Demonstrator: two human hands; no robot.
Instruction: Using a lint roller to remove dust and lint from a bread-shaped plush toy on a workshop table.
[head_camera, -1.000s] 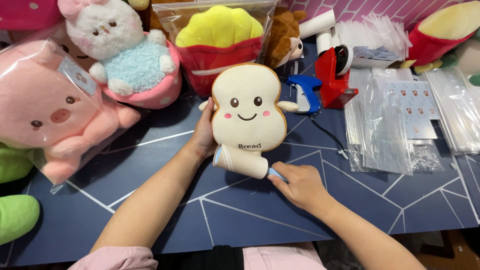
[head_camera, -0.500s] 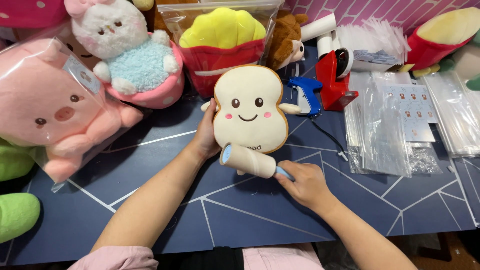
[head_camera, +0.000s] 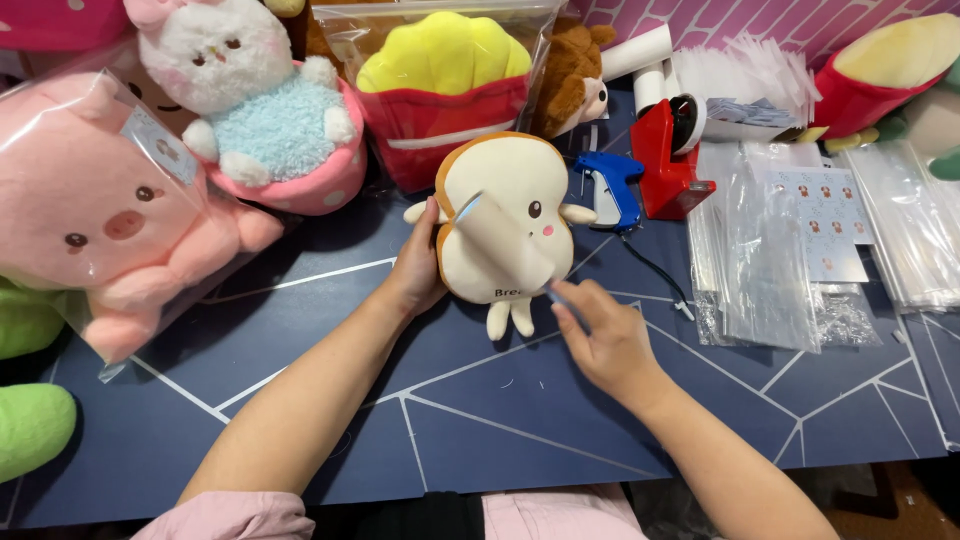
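A cream toast-shaped plush (head_camera: 520, 180) with a brown crust edge and a small face stands on its stubby legs on the dark blue table (head_camera: 500, 440). My left hand (head_camera: 415, 270) grips its left side and back. A white lint roller (head_camera: 500, 245) lies slanted across the plush's face and hides one eye. Its blue handle runs down to my right hand (head_camera: 605, 345), which holds it just below and to the right of the plush.
A bagged pink pig plush (head_camera: 90, 210) lies at the left, with a white bunny plush (head_camera: 265, 110) and a bagged fries plush (head_camera: 445, 80) behind. A blue tagging gun (head_camera: 610, 185), a red tape dispenser (head_camera: 665, 155) and stacks of clear bags (head_camera: 770, 240) sit at the right.
The roller has moved from the plush's bottom edge up across its face. The plush has turned a little toward the right.
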